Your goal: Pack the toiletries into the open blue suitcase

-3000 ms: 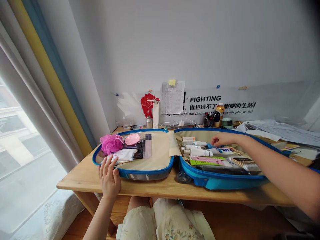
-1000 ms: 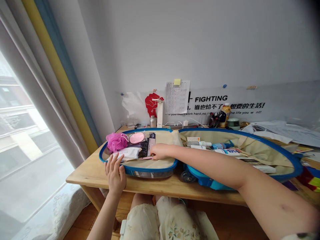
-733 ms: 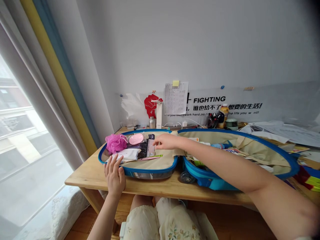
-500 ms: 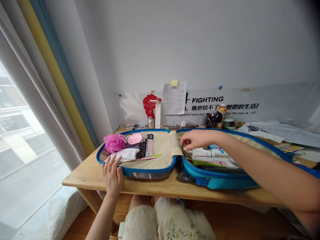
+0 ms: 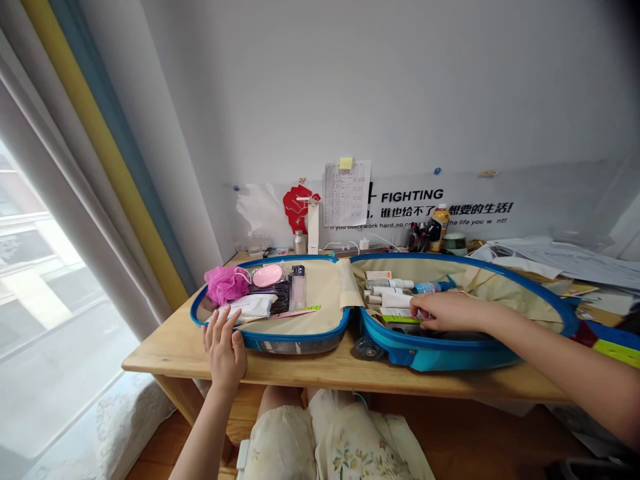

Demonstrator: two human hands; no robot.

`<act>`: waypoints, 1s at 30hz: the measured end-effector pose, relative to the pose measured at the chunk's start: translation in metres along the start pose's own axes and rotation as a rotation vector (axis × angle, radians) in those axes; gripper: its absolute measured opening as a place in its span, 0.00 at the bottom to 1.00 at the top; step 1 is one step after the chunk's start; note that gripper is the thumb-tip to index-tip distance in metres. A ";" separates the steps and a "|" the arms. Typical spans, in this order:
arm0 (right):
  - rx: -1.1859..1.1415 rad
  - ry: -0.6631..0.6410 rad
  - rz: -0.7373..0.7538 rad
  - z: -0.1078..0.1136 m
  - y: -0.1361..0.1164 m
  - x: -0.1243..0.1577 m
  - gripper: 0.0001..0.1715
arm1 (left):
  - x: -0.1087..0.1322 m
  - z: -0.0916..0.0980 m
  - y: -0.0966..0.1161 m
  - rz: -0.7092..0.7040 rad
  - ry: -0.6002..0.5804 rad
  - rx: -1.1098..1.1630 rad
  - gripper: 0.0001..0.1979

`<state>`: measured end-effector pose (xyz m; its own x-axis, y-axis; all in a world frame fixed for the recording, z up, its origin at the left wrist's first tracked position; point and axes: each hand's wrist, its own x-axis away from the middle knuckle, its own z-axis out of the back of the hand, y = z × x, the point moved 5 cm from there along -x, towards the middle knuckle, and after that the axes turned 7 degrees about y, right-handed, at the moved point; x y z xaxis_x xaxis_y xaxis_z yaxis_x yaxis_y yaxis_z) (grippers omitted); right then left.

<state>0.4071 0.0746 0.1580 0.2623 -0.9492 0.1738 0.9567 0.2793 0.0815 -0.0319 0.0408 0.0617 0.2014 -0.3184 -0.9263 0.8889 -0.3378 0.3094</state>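
An open blue suitcase (image 5: 440,359) lies across the wooden desk, its two halves spread flat. My left hand (image 5: 223,343) rests over the near rim of the left half with fingers stretched out, beside a white soft pack (image 5: 253,307). That half also holds a pink-purple bath puff (image 5: 227,285), a pink oval dish (image 5: 268,275) and a narrow pink-white package (image 5: 298,288). In the right half, my right hand (image 5: 447,311) has its fingers curled down at the end of a white tube (image 5: 397,301) and a green-edged flat pack (image 5: 400,318). What its fingertips grip is hidden.
A blue pump bottle (image 5: 434,287) and small white bottles lie deeper in the right half. Behind the suitcase stand a yellow-capped bottle (image 5: 440,227), a green-lidded jar (image 5: 455,243) and a silver bottle (image 5: 299,242). Papers (image 5: 555,260) spread at the right.
My right hand has moved right and down from above the hinge side to the tube and flat pack, uncovering small bottles. My left hand keeps its place on the rim.
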 end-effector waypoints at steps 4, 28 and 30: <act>0.058 0.021 -0.015 -0.001 -0.001 -0.003 0.15 | -0.001 0.000 0.001 -0.011 0.004 0.004 0.23; 0.089 0.158 0.428 0.064 -0.176 -0.077 0.16 | 0.000 0.000 0.000 0.002 0.000 -0.006 0.24; 0.100 0.128 0.453 0.056 -0.196 -0.093 0.14 | 0.001 -0.001 -0.002 0.017 -0.009 -0.012 0.25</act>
<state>0.1878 0.1161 0.1807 0.6692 -0.7374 0.0924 0.7275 0.6754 0.1209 -0.0330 0.0416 0.0604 0.2130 -0.3319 -0.9190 0.8902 -0.3218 0.3225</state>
